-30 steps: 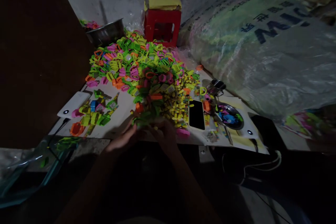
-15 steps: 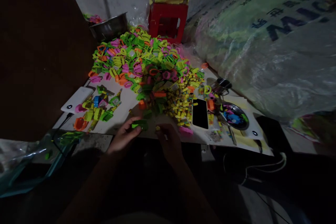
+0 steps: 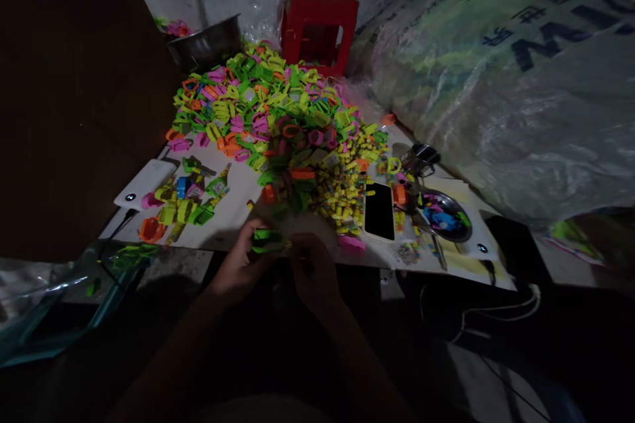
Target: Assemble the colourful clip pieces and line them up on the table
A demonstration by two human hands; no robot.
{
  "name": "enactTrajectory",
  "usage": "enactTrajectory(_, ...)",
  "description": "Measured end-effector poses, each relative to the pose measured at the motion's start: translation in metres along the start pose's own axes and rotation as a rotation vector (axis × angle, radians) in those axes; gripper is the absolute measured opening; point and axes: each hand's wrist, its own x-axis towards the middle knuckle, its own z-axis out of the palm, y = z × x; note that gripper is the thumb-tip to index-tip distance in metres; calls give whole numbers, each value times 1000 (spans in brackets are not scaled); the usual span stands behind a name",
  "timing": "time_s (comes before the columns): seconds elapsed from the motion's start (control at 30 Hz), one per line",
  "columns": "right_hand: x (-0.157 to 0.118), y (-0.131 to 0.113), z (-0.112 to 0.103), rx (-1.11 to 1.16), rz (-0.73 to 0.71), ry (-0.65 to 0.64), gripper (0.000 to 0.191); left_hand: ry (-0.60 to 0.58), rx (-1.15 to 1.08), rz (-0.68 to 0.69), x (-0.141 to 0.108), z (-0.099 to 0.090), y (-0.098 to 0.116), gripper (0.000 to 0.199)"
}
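At the near edge of the table, my left hand (image 3: 241, 268) grips a green plastic piece (image 3: 268, 240) between thumb and fingers. Close beside its right end is my right hand (image 3: 312, 268), its fingers pinched on a small yellow piece (image 3: 288, 244) that touches or nearly touches the green one. Beyond the hands lies a heap of green, pink, orange and yellow plastic pieces (image 3: 258, 99). Many small yellow pieces (image 3: 342, 192) are spread at its right side. Several pieces with patterned yellow strips (image 3: 186, 201) lie to the left.
A black-screened phone (image 3: 379, 211) lies right of the small pieces, near a metal dish (image 3: 445, 215) and a metal cup (image 3: 419, 160). A white box (image 3: 145, 184) is at left. Behind stand a metal basin (image 3: 206, 45), red stool (image 3: 320, 33) and large plastic bag (image 3: 520, 92).
My right hand has moved left to my left hand, bringing the small yellow piece to the end of the green piece. The view has shifted slightly.
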Motion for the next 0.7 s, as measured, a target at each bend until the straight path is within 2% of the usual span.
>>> enactTrajectory(0.1, 1, -3, -1, -107, -3, -59, 8, 20, 33, -28, -1, 2, 1, 40)
enactTrajectory(0.23, 2, -9, 0, -451, -23, -230, 14, 71, 118, -51, -3, 6, -4, 40)
enactTrajectory(0.33, 2, -12, 0, -683, 34, -365, 13, 83, 201, -94, -7, 8, -12, 50)
enactTrajectory(0.47, 0, -11, 2, -776, 76, -509, 8, 60, 254, -194, -13, 7, -22, 55)
enactTrajectory(0.6, 0, 1, 10, -756, 60, -541, 12, -7, 324, -185, -9, -4, -24, 56)
enactTrajectory(0.67, 6, 13, 14, -772, 35, -497, 22, 31, 425, -82, -1, -17, -20, 51)
enactTrajectory(0.7, 10, 20, 15, -798, 21, -464, 33, 92, 494, -4, 5, -26, -18, 48)
